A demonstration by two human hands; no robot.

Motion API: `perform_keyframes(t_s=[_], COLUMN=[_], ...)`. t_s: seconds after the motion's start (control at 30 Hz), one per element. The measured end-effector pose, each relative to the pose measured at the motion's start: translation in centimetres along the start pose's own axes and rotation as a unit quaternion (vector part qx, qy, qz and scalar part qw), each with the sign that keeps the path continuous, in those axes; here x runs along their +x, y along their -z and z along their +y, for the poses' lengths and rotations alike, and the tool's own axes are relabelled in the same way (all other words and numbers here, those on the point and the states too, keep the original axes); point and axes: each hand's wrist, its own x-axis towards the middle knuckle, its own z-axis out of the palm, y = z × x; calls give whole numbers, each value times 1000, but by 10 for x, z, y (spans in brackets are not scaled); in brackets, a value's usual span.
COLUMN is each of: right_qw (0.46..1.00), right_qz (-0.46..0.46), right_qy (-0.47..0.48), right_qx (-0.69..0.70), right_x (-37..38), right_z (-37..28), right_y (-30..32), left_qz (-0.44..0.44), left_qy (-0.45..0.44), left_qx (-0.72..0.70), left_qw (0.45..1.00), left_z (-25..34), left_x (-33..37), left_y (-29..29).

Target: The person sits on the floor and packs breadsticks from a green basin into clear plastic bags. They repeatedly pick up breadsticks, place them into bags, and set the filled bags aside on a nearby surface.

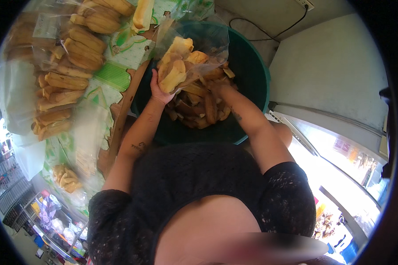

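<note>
So, a clear, crinkly plastic bag (194, 52) with chunky golden-yellow dough sticks (174, 76) in it is being held over a big round dark-green plastic tub (255, 90), toward its left side. The bag is being supported by the left hand (162, 92), its fingers being wrapped around the side of the load, thumb up. The right hand (217, 86) is being held down in the tub among loose brown stick-shaped pieces (209, 109); its fingertips are being hidden there, so can't tell whether anything's being gripped.

What could go wrong? The bag is being propped from one side only, so if that grip were loosened, sticks could get tipped into the tub. The thin film could also be torn if stiff ends were being forced against it, and pieces could be snapped by rough digging. On the left, plump clear bags of tan sticks (83, 55) are being kept on the green-and-white patterned tabletop (119, 46); they could be knocked by a careless left elbow.
</note>
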Motion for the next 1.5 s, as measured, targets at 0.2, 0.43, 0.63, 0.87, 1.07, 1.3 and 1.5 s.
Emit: perform_keyframes(t_s=[0.2,0.43,0.63,0.87,1.07,1.3,1.5], right_qw=[978,973,973,997,943,963,989], right_qz=[182,196,133,51,177,173,113], right_qy=[-32,-25,100,48,-76,-16,-90], right_qx=[94,120,157,37,271,208,-18], right_x=[69,72,47,1,10,35,34], right_z=[-29,-10,7,26,42,-36,-54], right_y=[-24,-53,-62,-35,-31,-76,-75], left_qz=[-11,2,13,26,25,54,62], left_qy=[65,32,35,24,56,42,29], left_qx=[53,55,35,64,72,70,82], left_qw=[996,998,999,997,995,995,994], left_z=[25,18,12,17,5,17,17], left_x=[4,12,3,3,9,-7,-10], left_y=[-3,4,5,6,9,5,7])
